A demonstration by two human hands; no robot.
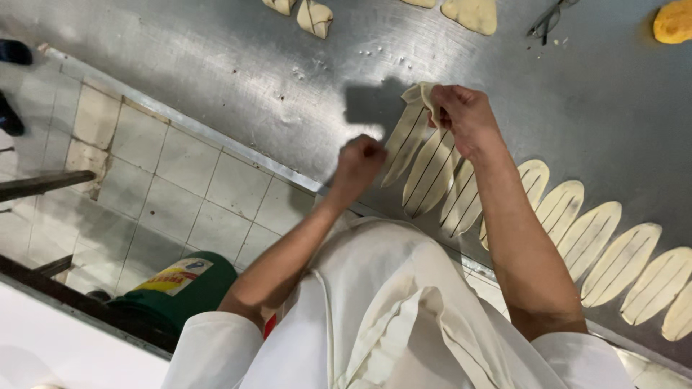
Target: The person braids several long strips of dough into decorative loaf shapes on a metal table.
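Dough strip (405, 137), the leftmost oval in a row on the steel table (238, 65), is being worked by both hands: the right hand (465, 115) is pinching its far end between closed fingers and lifting that end a little off the metal, while the left hand (358, 160) is sitting curled into a loose fist at the strip's near left edge, whether gripping the dough or only touching it I cannot tell. This strip is lying near the table's front edge, slit lengthwise by dark parallel cuts. Just beside it, more slit ovals (432, 173) are overlapping slightly under the right wrist, and the row (613, 263) is running on to the right along the table edge, each piece flat and close to its neighbour. Both forearms are reaching out bare from white sleeves, above a white apron (389, 302). Farther off, at the table's far side, folded dough pieces (315, 18) and a pale flat piece (472, 13) are lying well apart from the hands, with a pair of glasses (548, 18) near them and a yellow lump (674, 21) at the top right corner. Below the table edge, a tiled floor (180, 194) is showing, with a green bin (184, 288) standing on it.
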